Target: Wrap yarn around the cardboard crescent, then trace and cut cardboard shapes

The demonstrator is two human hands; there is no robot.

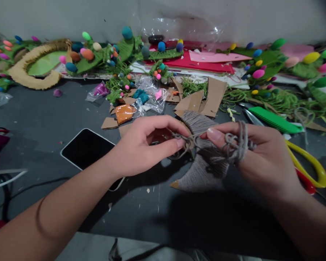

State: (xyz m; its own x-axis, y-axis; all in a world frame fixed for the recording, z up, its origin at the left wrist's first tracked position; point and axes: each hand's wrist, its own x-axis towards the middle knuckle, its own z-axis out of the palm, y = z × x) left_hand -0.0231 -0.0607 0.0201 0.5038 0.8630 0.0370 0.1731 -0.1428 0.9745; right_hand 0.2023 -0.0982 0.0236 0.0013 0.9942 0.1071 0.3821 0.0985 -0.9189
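Observation:
Under my hands lies a crescent of cardboard (203,172) wound with grey yarn, its bare brown tip showing at the lower left. My left hand (152,146) pinches a tangle of grey yarn (189,142) between thumb and fingers at the crescent's inner edge. My right hand (263,156) also grips the yarn between thumb and forefinger, and several loops of it wrap round the fingers. A strand runs between the two hands. The right hand's lower fingers are partly hidden.
A phone (88,148) lies beneath my left forearm. Yellow-handled scissors (319,163) and a green-handled cutter (274,119) sit at the right. Behind are cardboard scraps (213,96), an orange clay packet (125,113), a tan crescent (19,70) and green pieces with coloured balls (91,63).

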